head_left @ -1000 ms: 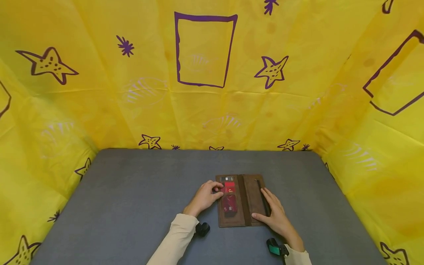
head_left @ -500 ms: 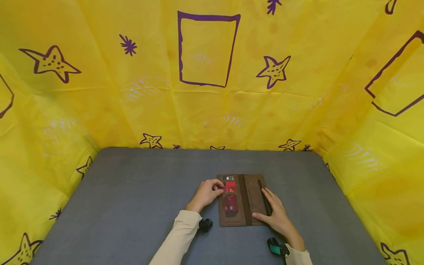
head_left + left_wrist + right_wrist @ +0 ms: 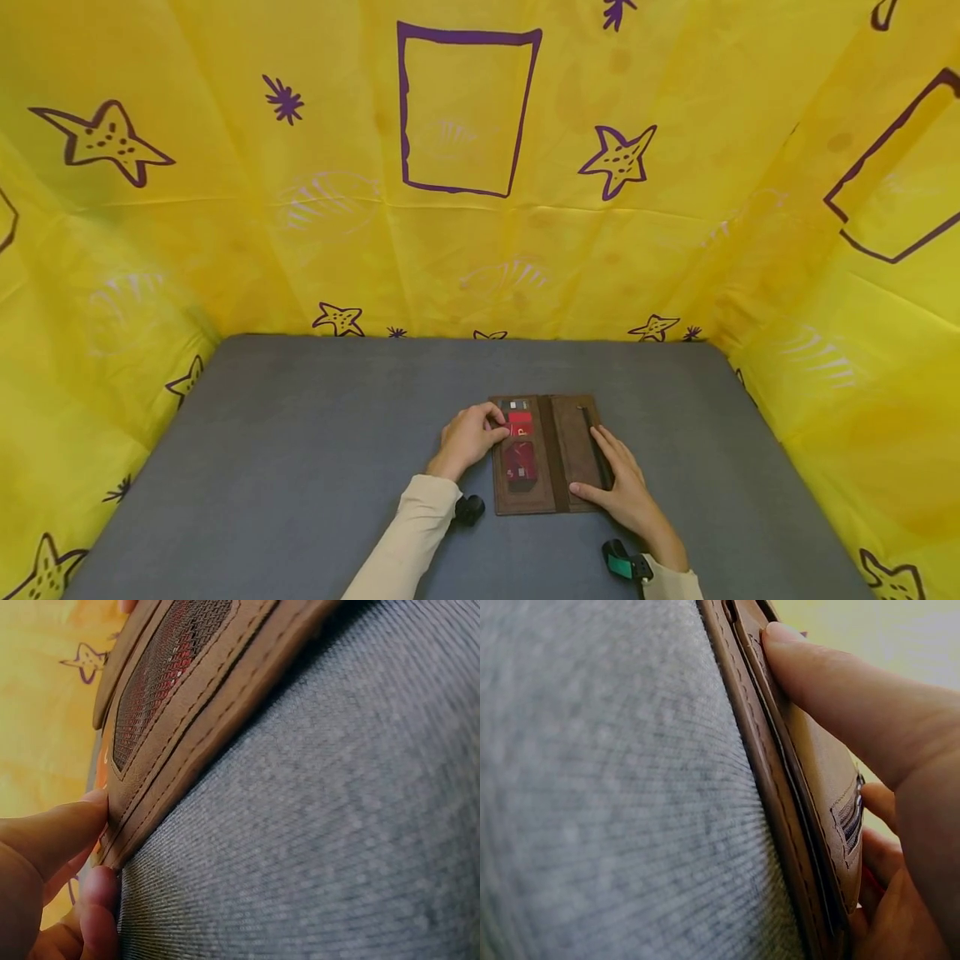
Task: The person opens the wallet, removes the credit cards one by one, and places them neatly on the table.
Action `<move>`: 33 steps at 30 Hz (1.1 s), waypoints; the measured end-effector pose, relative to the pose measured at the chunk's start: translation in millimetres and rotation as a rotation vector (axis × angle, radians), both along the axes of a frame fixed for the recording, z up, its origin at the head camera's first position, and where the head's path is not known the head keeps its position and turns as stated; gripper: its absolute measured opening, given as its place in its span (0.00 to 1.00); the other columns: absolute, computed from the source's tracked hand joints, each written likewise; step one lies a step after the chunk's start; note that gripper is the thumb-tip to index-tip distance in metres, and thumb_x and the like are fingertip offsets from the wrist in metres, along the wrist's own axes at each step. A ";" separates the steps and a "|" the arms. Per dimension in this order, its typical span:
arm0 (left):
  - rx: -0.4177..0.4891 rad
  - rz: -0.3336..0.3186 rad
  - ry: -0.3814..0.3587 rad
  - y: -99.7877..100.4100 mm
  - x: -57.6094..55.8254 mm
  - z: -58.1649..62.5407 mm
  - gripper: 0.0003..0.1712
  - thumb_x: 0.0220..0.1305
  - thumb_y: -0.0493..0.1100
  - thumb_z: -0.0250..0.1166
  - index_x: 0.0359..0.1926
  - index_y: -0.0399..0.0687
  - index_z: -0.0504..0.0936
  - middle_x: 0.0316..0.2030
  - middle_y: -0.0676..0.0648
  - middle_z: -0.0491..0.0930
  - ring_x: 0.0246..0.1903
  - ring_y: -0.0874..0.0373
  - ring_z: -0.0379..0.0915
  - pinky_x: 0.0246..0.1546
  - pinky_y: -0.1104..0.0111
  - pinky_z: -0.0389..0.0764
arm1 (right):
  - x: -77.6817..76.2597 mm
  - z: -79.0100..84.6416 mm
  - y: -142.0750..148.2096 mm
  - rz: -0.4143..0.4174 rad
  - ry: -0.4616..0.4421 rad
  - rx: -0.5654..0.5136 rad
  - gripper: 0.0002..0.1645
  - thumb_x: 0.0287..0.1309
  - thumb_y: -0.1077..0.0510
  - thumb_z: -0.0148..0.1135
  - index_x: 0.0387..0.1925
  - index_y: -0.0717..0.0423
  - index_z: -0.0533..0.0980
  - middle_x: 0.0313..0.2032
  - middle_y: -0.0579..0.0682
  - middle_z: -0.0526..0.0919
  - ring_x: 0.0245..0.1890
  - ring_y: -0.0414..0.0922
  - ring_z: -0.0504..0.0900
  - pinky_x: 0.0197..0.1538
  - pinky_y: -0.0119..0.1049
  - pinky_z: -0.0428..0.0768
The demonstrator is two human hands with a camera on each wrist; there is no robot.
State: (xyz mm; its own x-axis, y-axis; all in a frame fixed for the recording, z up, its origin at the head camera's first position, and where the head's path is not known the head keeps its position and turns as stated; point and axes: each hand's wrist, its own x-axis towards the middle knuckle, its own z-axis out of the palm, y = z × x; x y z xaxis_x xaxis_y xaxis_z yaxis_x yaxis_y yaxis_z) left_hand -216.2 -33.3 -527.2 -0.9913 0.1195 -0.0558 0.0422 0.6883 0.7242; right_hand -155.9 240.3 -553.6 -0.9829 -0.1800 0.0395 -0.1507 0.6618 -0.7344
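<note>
A brown wallet (image 3: 512, 500) lies spread open on the grey table, its two panels joined by a darker spine. Several cards show in its left panel, among them a red card (image 3: 520, 423) and a dark red card (image 3: 521, 461) behind a mesh window (image 3: 161, 675). My left hand (image 3: 467, 435) pinches the wallet's left edge beside the red card, thumb and curled fingers meeting at the leather. On the right panel rests my right hand (image 3: 626, 492), thumb near the spine and fingers extended along the dark zip (image 3: 602, 462).
The grey table (image 3: 300, 417) extends around the wallet on all sides. Yellow cloth walls (image 3: 465, 267) with drawn stars enclose its back and sides. A black wrist camera (image 3: 470, 510) sits at the left cuff, another black device (image 3: 621, 562) at the right.
My left hand has shifted slightly right and away from me, its fingers drawing closer together at the wallet's edge. The right hand and the wallet stay in place.
</note>
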 end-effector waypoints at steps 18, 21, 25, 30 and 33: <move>-0.050 0.006 0.048 2.0 -4.7 1.4 0.10 0.58 0.53 0.72 0.34 0.56 0.80 0.18 0.56 0.73 0.20 0.62 0.66 0.25 0.66 0.64 | 0.6 5.1 -0.9 -0.003 0.033 0.029 0.58 0.48 0.46 0.76 0.75 0.57 0.57 0.74 0.65 0.55 0.72 0.70 0.52 0.61 0.76 0.52; -0.066 0.012 0.059 1.5 -5.3 1.7 0.11 0.58 0.53 0.72 0.35 0.56 0.80 0.18 0.56 0.73 0.19 0.62 0.67 0.24 0.66 0.64 | 0.5 4.0 -1.3 -0.009 0.015 0.023 0.58 0.48 0.46 0.76 0.75 0.57 0.57 0.75 0.65 0.55 0.72 0.70 0.51 0.61 0.76 0.52; -0.083 0.023 0.071 0.3 -5.6 1.3 0.11 0.58 0.53 0.72 0.36 0.56 0.80 0.18 0.56 0.74 0.19 0.62 0.67 0.22 0.66 0.64 | 0.7 3.8 -2.2 -0.010 0.015 0.015 0.58 0.48 0.46 0.76 0.75 0.57 0.57 0.75 0.65 0.55 0.72 0.70 0.51 0.61 0.76 0.52; -0.096 0.024 0.056 -0.4 -6.6 0.3 0.13 0.58 0.54 0.72 0.40 0.58 0.81 0.18 0.56 0.74 0.19 0.62 0.67 0.22 0.67 0.63 | 1.2 4.8 -2.6 -0.007 0.040 0.018 0.57 0.47 0.46 0.77 0.74 0.58 0.58 0.74 0.66 0.57 0.70 0.70 0.53 0.60 0.76 0.54; -0.098 0.019 0.041 -0.3 -7.3 -0.4 0.17 0.57 0.56 0.72 0.44 0.59 0.81 0.18 0.56 0.73 0.19 0.62 0.66 0.22 0.67 0.64 | 0.8 3.4 -2.0 -0.011 0.039 0.023 0.57 0.47 0.46 0.77 0.74 0.58 0.59 0.74 0.65 0.57 0.70 0.69 0.54 0.60 0.76 0.54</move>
State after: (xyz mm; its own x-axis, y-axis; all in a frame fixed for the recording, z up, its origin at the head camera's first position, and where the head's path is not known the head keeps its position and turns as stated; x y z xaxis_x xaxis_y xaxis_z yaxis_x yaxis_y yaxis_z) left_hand -223.6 -33.6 -527.6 -0.9950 0.0962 -0.0257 0.0563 0.7564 0.6517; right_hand -155.2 238.3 -550.2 -0.9827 -0.1701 0.0734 -0.1710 0.6804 -0.7126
